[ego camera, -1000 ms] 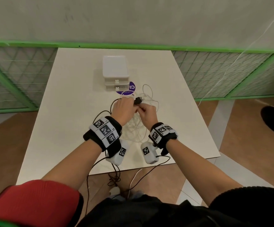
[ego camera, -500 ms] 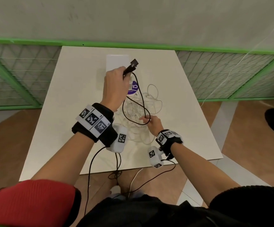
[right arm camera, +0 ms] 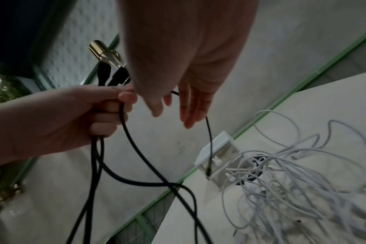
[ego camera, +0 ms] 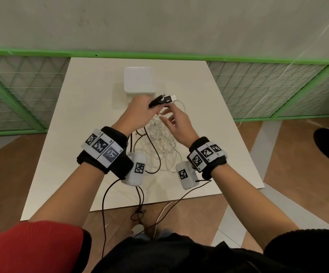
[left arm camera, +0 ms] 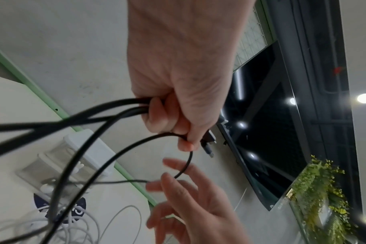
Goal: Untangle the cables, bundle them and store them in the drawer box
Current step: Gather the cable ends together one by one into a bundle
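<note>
The black cable [ego camera: 160, 100] is raised above the worktop [ego camera: 85, 123], both plug ends gathered in the left hand's [ego camera: 138, 113] fist, probably to fold it into a bundle. At its 3 o'clock the right hand [ego camera: 176, 123], fingers spread and holding nothing, reaches for the hanging loop. White cables [ego camera: 159, 142] lie tangled below; the drawer box [ego camera: 139, 80] waits at 12 o'clock.

Left hand [ego camera: 138, 113] grips black cable [ego camera: 159, 100]; right hand [ego camera: 177, 123] beside, fingers spread; white cables [ego camera: 163, 146] beneath.
</note>
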### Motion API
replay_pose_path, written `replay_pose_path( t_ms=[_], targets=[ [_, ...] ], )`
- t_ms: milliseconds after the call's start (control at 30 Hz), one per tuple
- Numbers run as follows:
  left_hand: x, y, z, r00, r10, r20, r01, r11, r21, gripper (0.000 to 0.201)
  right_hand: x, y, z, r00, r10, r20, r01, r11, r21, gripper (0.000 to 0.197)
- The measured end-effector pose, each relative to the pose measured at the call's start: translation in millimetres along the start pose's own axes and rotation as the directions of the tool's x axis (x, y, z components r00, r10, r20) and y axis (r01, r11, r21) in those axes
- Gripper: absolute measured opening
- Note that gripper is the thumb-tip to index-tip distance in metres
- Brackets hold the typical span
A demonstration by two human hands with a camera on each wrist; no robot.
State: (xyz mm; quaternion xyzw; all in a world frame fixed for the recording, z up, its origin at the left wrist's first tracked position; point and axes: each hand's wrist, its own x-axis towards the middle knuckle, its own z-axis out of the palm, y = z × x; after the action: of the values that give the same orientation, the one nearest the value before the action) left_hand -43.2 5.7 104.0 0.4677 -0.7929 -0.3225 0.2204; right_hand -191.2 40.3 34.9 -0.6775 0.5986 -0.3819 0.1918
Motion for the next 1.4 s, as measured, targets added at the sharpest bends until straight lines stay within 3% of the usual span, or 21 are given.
replay_pose_path(
  t_ms=[67, 167, 300, 367, 500, 567, 633, 733, 800, 833, 867, 933, 967, 1000, 1033, 1100, 1267, 1333, 1400],
  targets=[
    [-4, 3, -2, 1.0, 0.012, 0.01, -0.012, 1.0, -0.029, 0.03, -2, -5, -7, 0.997, -0.024, -0.068, 0.021, 0.999, -0.039, 0.017],
    [-12, 11, -4, 0.987, 0.009, -0.162, -0.035, 0.986, -0.162, 0.032, -14, -10, -21, 0.998, -0.014, 0.055, 0.013, 1.0, 0.011, 0.024],
    [-16, 13, -11, 0.881, -0.073, -0.468, -0.067, 0.959, -0.275, 0.036, -47, -18, -33, 0.978, 0.025, 0.206, -0.041, 0.996, 0.075, 0.039],
    [-17, 10, -15, 0.836, -0.063, -0.544, -0.092, 0.963, -0.252, 0.035, -68, -16, -34, 0.959, 0.079, 0.272, -0.113, 0.987, 0.111, 0.043],
    [-19, 8, -20, 0.793, -0.031, -0.608, -0.134, 0.965, -0.224, 0.032, -96, -11, -36, 0.916, 0.091, 0.391, -0.155, 0.979, 0.134, 0.045],
    [-18, 10, -22, 0.79, -0.026, -0.612, -0.141, 0.964, -0.224, 0.032, -103, -8, -27, 0.857, 0.129, 0.499, -0.197, 0.977, 0.087, 0.046],
    [-17, 16, -18, 0.803, -0.028, -0.596, -0.146, 0.959, -0.243, 0.033, -112, -3, -10, 0.76, 0.192, 0.621, -0.229, 0.973, -0.021, 0.043],
    [-21, 31, -1, 0.845, -0.01, -0.535, -0.166, 0.945, -0.281, 0.034, -123, 7, 15, 0.517, 0.324, 0.792, -0.244, 0.943, -0.226, 0.025],
    [-24, 37, 6, 0.875, -0.016, -0.484, -0.154, 0.938, -0.31, 0.037, -122, 12, 15, 0.403, 0.454, 0.794, -0.286, 0.887, -0.362, 0.038],
    [-24, 38, 8, 0.89, -0.034, -0.456, -0.139, 0.93, -0.341, 0.039, -117, 14, 8, 0.403, 0.503, 0.764, -0.284, 0.863, -0.418, 0.044],
    [-25, 38, 9, 0.906, -0.062, -0.42, -0.12, 0.912, -0.393, 0.04, -110, 15, -1, 0.462, 0.525, 0.715, -0.261, 0.851, -0.457, 0.047],
    [-27, 39, 12, 0.934, -0.107, -0.341, -0.094, 0.847, -0.523, 0.04, -94, 15, -18, 0.679, 0.468, 0.565, -0.25, 0.872, -0.421, 0.056],
    [-27, 40, 15, 0.945, -0.114, -0.307, -0.086, 0.818, -0.569, 0.039, -87, 10, -25, 0.78, 0.384, 0.494, -0.246, 0.914, -0.322, 0.065],
    [-29, 42, 19, 0.954, -0.11, -0.277, -0.08, 0.801, -0.594, 0.037, -79, 4, -28, 0.848, 0.287, 0.446, -0.216, 0.955, -0.203, 0.075],
    [-31, 45, 23, 0.963, -0.1, -0.251, -0.076, 0.791, -0.608, 0.035, -72, -2, -26, 0.883, 0.206, 0.422, -0.182, 0.979, -0.096, 0.083],
    [-34, 51, 30, 0.975, -0.085, -0.206, -0.065, 0.775, -0.628, 0.034, -62, -12, -14, 0.912, 0.118, 0.393, -0.133, 0.991, 0.012, 0.082],
    [-38, 59, 29, 0.975, -0.091, -0.204, -0.076, 0.721, -0.688, 0.036, -68, -18, 8, 0.951, 0.103, 0.29, -0.131, 0.988, 0.079, 0.029],
    [-39, 58, 26, 0.971, -0.116, -0.208, -0.073, 0.686, -0.724, 0.037, -78, -27, 4, 0.918, 0.097, 0.384, -0.172, 0.971, 0.166, 0.026],
    [-41, 55, 25, 0.97, -0.133, -0.202, -0.063, 0.669, -0.74, 0.039, -84, -31, -4, 0.835, 0.097, 0.541, -0.244, 0.948, 0.206, 0.029]
  ],
)
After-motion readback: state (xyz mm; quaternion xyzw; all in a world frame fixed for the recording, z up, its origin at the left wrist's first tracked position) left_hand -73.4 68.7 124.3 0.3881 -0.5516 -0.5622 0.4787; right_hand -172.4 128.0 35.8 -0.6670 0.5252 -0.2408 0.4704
